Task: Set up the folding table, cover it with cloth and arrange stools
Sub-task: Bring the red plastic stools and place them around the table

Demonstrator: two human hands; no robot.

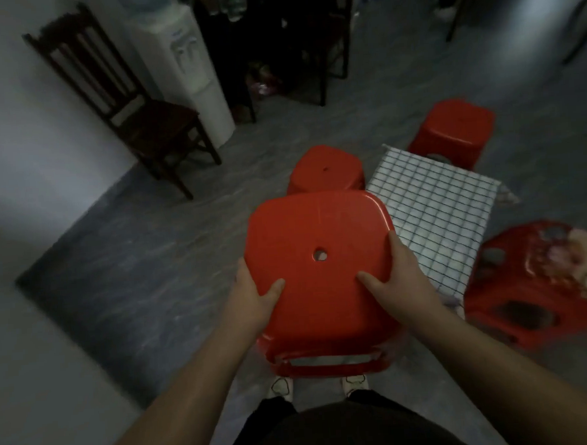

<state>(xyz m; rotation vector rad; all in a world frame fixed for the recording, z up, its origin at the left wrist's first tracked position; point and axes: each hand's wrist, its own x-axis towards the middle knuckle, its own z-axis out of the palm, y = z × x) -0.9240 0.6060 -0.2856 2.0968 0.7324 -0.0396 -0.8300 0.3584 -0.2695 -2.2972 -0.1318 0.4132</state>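
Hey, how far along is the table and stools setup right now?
The table stands covered with checked cloth. Three red stools sit around it: far left, far right, near right. The left hand and right hand hold a fourth stool in the air. Left: setting it down by the table.

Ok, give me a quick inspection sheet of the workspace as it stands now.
Surface: grey floor; low table covered by checked cloth.
Job's things: red stool carried in both hands; three more red stools around the table, far, left, right.
Clutter: nothing seen on the cloth.
Grippers: left hand and right hand grip the seat's sides.
Cables: nothing seen.
Surroundings: wooden chair, water dispenser, white wall.
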